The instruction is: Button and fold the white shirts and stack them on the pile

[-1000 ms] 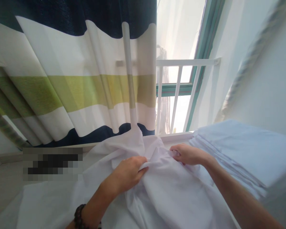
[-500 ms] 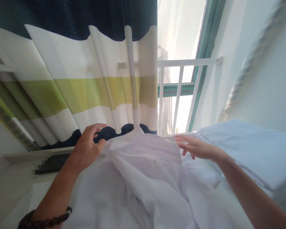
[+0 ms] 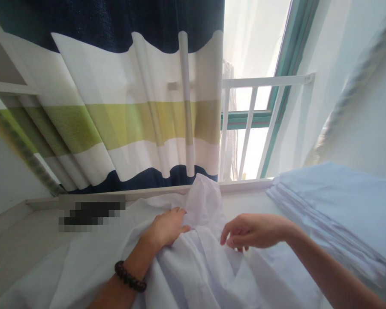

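A rumpled white garment (image 3: 193,266) is spread over the surface in front of me, and a pointed fold of it, perhaps the collar, stands up near the ledge. My left hand (image 3: 169,225) lies on the cloth just left of that fold, palm down, its fingers stretched out over the fabric. Over the right part of the garment hangs my right hand (image 3: 252,231), fingers loosely bent and apart, with no cloth visible between them. A dark beaded bracelet (image 3: 130,277) circles my left wrist.
Folded white cloths lie in a stack (image 3: 334,206) on the right. Beyond the low ledge (image 3: 244,184) are a striped curtain (image 3: 131,124), a white railing (image 3: 270,81) and a green-framed window. A dark, pixelated object (image 3: 91,212) lies at the left by the ledge.
My left hand has come down and right onto the garment. My right hand has dropped toward me, its fingers more bent. The cloth's upper part now rises in a narrow peak; the view has shifted slightly.
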Motion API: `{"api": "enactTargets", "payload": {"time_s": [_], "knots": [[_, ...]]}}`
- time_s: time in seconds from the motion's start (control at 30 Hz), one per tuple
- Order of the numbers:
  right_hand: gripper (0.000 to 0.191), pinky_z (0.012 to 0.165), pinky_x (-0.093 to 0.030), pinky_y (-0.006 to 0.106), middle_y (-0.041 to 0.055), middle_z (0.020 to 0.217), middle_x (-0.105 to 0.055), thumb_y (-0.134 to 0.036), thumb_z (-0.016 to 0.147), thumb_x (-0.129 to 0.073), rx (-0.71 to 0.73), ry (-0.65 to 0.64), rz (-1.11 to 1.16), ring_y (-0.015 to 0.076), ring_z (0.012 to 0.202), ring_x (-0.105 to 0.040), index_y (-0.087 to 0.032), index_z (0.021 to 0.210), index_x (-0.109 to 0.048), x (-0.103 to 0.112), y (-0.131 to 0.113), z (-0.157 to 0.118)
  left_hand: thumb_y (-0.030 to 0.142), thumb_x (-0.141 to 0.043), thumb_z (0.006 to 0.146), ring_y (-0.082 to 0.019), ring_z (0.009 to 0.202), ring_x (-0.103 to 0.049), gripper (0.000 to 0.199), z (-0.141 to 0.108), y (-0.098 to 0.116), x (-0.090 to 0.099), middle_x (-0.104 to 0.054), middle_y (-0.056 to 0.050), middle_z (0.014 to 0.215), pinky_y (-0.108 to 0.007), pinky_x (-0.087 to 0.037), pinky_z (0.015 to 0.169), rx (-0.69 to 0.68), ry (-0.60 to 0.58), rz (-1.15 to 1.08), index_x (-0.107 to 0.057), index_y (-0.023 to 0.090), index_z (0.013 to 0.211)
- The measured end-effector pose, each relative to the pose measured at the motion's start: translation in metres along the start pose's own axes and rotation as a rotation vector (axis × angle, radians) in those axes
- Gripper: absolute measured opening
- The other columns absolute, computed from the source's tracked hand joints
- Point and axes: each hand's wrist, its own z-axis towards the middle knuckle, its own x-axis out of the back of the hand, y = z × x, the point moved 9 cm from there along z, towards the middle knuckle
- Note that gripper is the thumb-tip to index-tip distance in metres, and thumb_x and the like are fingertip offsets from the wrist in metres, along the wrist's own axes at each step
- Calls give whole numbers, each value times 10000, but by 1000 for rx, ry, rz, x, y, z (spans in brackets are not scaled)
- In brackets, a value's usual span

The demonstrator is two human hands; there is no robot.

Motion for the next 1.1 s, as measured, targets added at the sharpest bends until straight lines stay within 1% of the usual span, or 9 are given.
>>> {"api": "enactTargets", "payload": {"time_s": [0.13, 0.2, 0.27, 0.4, 0.6, 0.73, 0.93, 1.03, 1.1], "knots": [[506, 827, -490, 328, 115, 1329, -521, -315, 821, -549, -32, 575, -147, 178, 902, -625, -200, 1309, -478, 56, 27, -5, 257, -482, 854, -199, 848, -652, 231, -9, 42, -5, -705, -26, 914, -263, -494, 757, -244, -159, -196, -657, 191, 991], [617, 826, -483, 297, 95, 1360, -497, -266, 754, -610, 17, 590, -214, 176, 948, -607, -223, 1344, -436, 54, 30, 2, 250, -497, 858, -173, 788, -638, 195, -16, 60, 2, -692, -5, 847, -231, -489, 704, -374, -220, -416, -655, 185, 950], [467, 744, -483, 247, 42, 1137, -649, -208, 707, -627, 20, 489, -274, 170, 889, -617, -225, 1171, -584, 42, 34, 13, 259, -499, 879, -182, 886, -624, 203, -20, 66, 22, -684, -24, 939, -246, -481, 786, -467, -162, -624, -657, 181, 978], [140, 619, -420, 251, 19, 700, -668, -161, 767, -510, -151, 547, -363, 168, 669, -593, -192, 714, -636, 59, 50, 5, 275, -547, 865, -198, 1055, -551, 182, -24, 38, 78, -601, -51, 1103, -267, -434, 905, -484, 258, -607, -708, 214, 926], [328, 670, -401, 347, 159, 929, -655, -216, 871, -310, -585, 1180, -422, 291, 845, -604, -147, 1043, -581, 146, 69, -109, 248, -568, 828, -117, 710, -513, 183, -54, -32, 146, -524, 11, 771, -206, -414, 649, -210, 853, -428, -721, 223, 925], [388, 766, -441, 387, 214, 1085, -583, -242, 878, -325, -658, 1443, -515, 329, 991, -584, -102, 1148, -564, 160, 68, -160, 308, -590, 822, -99, 503, -478, 198, -55, -71, 145, -487, 69, 547, -188, -373, 484, -50, 813, -792, -633, 218, 993], [514, 954, -418, 501, 162, 1340, -462, -182, 794, -443, -296, 1278, -697, 335, 1208, -462, -162, 1306, -491, 126, 39, -86, 308, -619, 734, -209, 855, -655, 150, -24, -36, 103, -685, -12, 852, -307, -528, 750, -177, 346, -1413, -575, 179, 797], [552, 1029, -374, 467, 131, 1446, -387, -215, 859, -383, -23, 1037, -510, 279, 1318, -361, -181, 1409, -365, 92, 15, -34, 346, -573, 747, -238, 941, -636, 308, -27, -9, 102, -689, -49, 861, -275, -515, 760, -298, 284, -1522, -474, 164, 519], [513, 990, -423, 402, 85, 1370, -500, -195, 852, -398, 120, 726, -351, 236, 1227, -477, -235, 1362, -440, 61, -1, -5, 399, -582, 751, -263, 869, -659, 425, -32, 3, 99, -676, -53, 775, -313, -524, 716, -306, 215, -1537, -384, 168, 455]]}}
